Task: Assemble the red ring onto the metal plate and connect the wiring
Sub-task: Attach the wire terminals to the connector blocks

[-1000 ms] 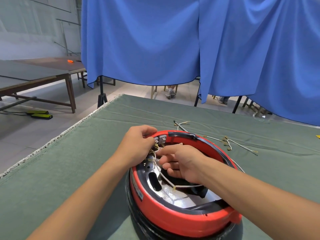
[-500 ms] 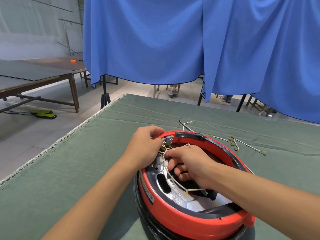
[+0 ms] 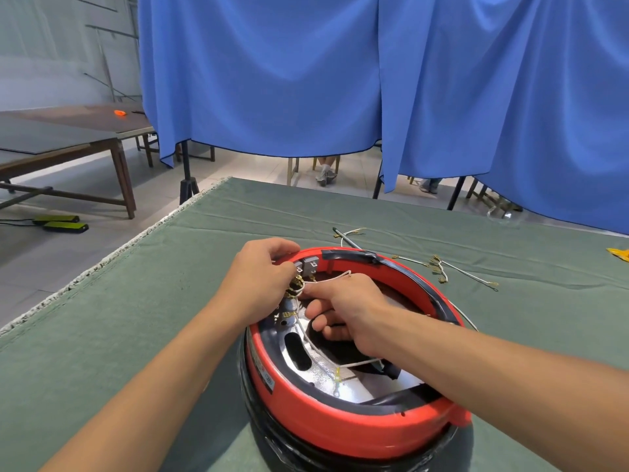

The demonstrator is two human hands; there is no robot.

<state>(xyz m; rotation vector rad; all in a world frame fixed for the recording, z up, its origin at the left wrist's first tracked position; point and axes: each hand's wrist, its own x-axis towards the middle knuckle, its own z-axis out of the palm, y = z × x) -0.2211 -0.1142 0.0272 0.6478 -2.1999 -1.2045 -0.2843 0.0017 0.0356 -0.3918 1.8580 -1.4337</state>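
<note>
The red ring (image 3: pixel 343 427) sits around a shiny metal plate (image 3: pixel 323 373) on a black base, near the table's front. My left hand (image 3: pixel 258 281) grips the ring's far left rim beside two grey terminal blocks (image 3: pixel 308 264). My right hand (image 3: pixel 347 311) reaches inside the ring and pinches a thin white wire (image 3: pixel 326 278) close to brass connectors (image 3: pixel 295 287) under the blocks. A second white wire (image 3: pixel 357 363) runs across the plate to a yellow-tipped terminal.
Loose white wires with brass terminals (image 3: pixel 439 270) lie on the green table cloth (image 3: pixel 136 301) behind the ring. A yellow object (image 3: pixel 619 254) is at the right edge. Blue curtains (image 3: pixel 374 80) hang beyond the table; a wooden table (image 3: pixel 68 131) stands left.
Both hands have stayed at the terminal blocks; my right fingers have shifted slightly on the white wire. The camera has moved a little.
</note>
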